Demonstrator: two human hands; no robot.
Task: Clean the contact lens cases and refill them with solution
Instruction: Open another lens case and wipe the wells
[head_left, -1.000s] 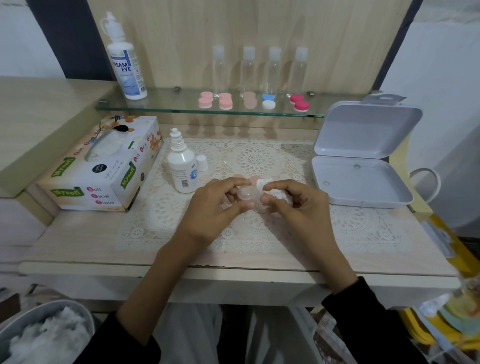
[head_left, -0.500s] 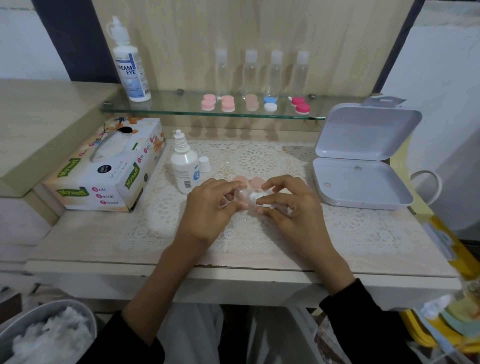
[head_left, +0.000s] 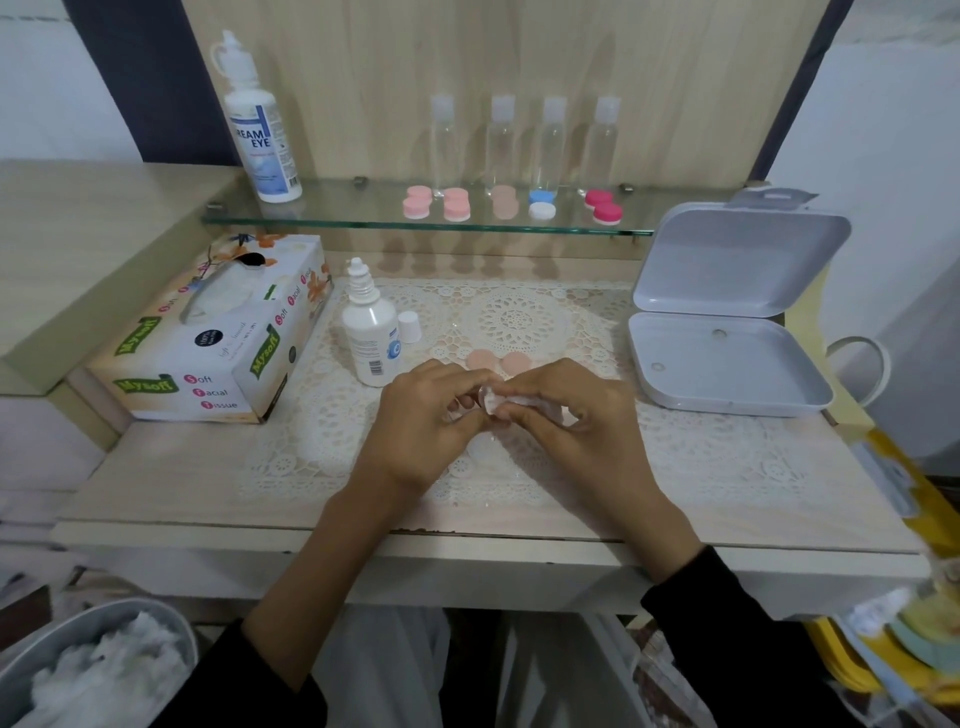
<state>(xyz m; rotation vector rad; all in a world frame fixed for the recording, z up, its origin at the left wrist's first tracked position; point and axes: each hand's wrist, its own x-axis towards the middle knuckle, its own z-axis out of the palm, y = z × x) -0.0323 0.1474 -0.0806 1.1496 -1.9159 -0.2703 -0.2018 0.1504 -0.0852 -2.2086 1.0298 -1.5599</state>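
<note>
Since a moment ago, both hands sit closer together over the lace mat. I keep my left hand (head_left: 426, 415) pinching the clear plastic lens case (head_left: 488, 402) steady while my right hand (head_left: 566, 415) fingers press crumpled white tissue (head_left: 530, 402) into its well; twist gently, reaching the rim.

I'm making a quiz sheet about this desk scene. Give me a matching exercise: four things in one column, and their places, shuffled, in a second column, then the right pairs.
Things:
1. tall solution bottle
2. small white bottle
3. tissue box
4. grey case

Places:
A. far left on the table, beside the lace mat
B. right side of the table, lid open
C. left end of the glass shelf
D. on the lace mat, its cap off beside it

Pairs: 1-C, 2-D, 3-A, 4-B
</note>
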